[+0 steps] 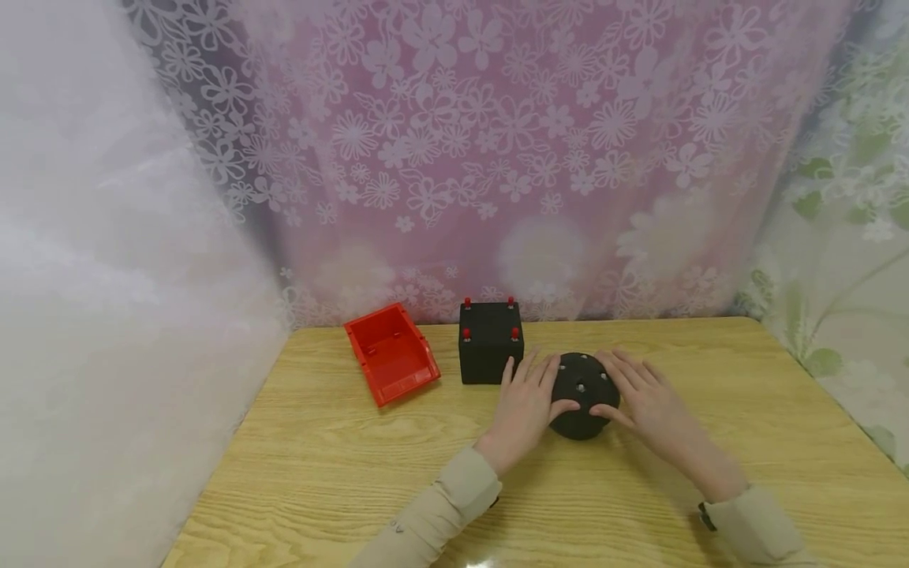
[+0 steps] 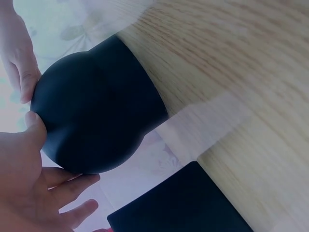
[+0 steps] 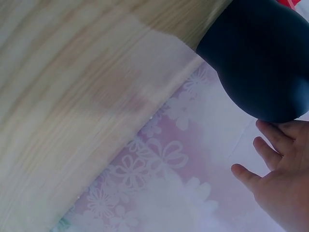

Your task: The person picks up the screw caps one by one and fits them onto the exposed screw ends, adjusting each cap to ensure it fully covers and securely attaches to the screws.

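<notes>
Both hands are at a black round-topped object [image 1: 581, 414] with small metallic spots on its dome. Its smooth bulging sides narrow toward a flat-edged base [image 2: 128, 79] close against the table. My left hand [image 1: 521, 410] lies along its left side, thumb on the near part and fingers stretched toward the back. In the left wrist view, the thumb tip and a fingertip touch the dome. My right hand [image 1: 656, 414] mirrors this on the right, with its thumb across the near side. Its fingers are spread in the right wrist view, the uppermost fingertips at the dome.
A black cube-like box [image 1: 490, 355] with red-tipped posts at its top corners stands just left of the left hand. Farther left, a red plastic bin [image 1: 394, 363] sits at an angle. Wood-grained tabletop [image 1: 341, 481] meets a flowered pink curtain [image 1: 454, 158] behind.
</notes>
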{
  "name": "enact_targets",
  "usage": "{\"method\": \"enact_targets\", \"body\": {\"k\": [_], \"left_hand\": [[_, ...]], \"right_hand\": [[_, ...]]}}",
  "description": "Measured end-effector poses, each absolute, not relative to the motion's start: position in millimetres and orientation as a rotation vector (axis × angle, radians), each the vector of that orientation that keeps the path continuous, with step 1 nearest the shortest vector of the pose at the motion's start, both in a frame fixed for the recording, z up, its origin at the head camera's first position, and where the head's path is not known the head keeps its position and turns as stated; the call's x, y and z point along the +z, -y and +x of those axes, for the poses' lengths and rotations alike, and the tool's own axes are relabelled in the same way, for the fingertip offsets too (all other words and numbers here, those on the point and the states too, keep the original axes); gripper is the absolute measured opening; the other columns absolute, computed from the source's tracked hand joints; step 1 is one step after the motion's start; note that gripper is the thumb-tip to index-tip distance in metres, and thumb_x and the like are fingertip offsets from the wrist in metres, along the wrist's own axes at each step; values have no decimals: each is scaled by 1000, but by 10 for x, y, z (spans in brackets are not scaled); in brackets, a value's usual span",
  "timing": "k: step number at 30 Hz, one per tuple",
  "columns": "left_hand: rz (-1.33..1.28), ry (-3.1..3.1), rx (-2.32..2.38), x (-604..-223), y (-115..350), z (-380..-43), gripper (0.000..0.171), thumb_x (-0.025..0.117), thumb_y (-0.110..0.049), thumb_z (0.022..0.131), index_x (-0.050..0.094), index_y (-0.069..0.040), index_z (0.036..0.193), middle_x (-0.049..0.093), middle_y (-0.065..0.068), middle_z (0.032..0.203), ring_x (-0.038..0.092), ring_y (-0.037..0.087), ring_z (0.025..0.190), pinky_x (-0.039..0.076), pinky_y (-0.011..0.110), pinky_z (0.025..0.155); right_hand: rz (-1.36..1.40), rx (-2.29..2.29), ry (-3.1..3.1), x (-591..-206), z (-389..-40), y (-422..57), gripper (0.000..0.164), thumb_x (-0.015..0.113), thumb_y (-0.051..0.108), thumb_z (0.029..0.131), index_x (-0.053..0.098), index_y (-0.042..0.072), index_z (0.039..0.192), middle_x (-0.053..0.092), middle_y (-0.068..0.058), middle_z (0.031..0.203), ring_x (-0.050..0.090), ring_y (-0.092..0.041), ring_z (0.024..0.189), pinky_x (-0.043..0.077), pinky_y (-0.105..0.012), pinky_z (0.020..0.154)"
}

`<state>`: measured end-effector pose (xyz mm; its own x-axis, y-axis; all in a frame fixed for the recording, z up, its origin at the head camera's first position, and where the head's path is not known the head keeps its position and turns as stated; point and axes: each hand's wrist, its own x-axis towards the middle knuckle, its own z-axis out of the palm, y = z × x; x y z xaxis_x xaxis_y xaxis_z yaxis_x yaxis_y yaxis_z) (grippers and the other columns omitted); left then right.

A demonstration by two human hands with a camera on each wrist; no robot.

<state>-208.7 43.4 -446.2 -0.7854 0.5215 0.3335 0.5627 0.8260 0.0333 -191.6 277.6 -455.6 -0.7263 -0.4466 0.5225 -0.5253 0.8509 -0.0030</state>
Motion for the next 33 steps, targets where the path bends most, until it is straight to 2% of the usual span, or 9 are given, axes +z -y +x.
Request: {"method": "enact_targets", "body": {"k": [17,33], "left_hand": [[-812,2685,-238,-4469,-186,-2015,76,46,-61,97,40,-14,156,53,-1,151,33,25,150,30,52,120],[-786,2669,-251,-4501,50,-2031,77,48,-61,97,39,-13,157,53,2,150,34,26,149,30,53,119]], "right_hand": [[733,209,2493,-4579,-1878,-2516,91,35,70,96,46,-3,148,50,-23,147,45,-41,136,41,-64,104],[759,242,2533,-4543,-1905,-2286,89,44,67,96,41,-3,151,47,-24,150,43,-42,139,39,-62,108]]}}
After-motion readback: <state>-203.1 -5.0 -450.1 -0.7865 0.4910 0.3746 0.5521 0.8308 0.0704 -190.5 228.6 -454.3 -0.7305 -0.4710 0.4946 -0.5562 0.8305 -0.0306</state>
